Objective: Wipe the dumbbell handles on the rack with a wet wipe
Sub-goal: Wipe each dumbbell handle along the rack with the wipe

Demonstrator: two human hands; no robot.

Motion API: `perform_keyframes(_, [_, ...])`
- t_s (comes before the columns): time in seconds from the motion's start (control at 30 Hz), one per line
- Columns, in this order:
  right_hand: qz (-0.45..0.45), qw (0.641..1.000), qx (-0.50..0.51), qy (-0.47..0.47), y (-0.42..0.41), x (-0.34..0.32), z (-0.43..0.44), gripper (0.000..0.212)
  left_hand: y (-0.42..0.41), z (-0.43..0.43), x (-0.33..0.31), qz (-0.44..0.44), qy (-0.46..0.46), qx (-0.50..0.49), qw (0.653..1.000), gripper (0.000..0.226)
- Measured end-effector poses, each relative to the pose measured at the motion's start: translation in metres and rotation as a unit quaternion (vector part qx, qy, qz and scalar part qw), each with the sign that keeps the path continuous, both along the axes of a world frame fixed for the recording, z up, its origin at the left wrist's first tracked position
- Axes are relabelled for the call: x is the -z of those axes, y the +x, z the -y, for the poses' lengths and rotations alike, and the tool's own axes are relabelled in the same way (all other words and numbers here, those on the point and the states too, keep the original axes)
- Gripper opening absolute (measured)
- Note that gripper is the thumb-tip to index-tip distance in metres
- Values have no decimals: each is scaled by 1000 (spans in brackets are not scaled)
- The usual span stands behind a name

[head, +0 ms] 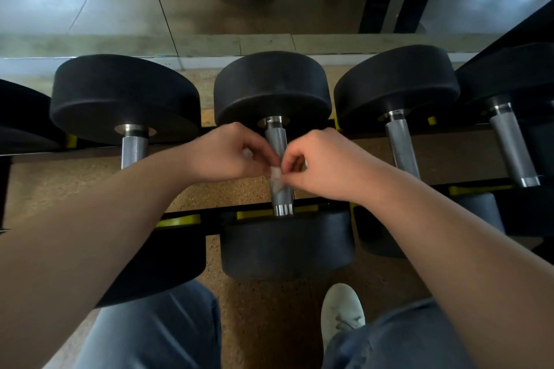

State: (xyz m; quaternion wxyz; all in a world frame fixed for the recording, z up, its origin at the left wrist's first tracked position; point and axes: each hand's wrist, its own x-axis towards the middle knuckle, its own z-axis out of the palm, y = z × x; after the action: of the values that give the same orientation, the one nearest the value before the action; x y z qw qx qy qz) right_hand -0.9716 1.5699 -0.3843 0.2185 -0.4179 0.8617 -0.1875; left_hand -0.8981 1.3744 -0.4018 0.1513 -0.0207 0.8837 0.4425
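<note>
- The left hand (227,154) and right hand (317,165) both pinch a small white wipe (275,178) between curled fingers.
- The wipe sits over the middle dumbbell's handle (280,192), on the rack (186,220).

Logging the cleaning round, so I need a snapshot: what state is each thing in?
wet wipe: bunched small, pinched from both sides.
left hand: pinches the wet wipe.
right hand: pinches the wet wipe.
middle dumbbell handle: racked, wipe held over it.
other dumbbells: racked, untouched.
</note>
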Motion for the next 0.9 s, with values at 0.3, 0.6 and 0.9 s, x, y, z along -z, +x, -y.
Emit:
perform_keyframes(0.3, [24, 991, -46, 121, 13, -5, 0, 9, -2, 3, 2, 22, -17, 3, 1000, 16])
perform_keyframes(0.6, [-17, 981, 148, -125, -1, 18, 15, 12, -7, 7, 9, 50, -68, -17, 996, 15])
perform_keyframes(0.9, [162, 967, 181, 79, 5, 3, 7, 13, -9, 7, 13, 61, -111, 25, 992, 16])
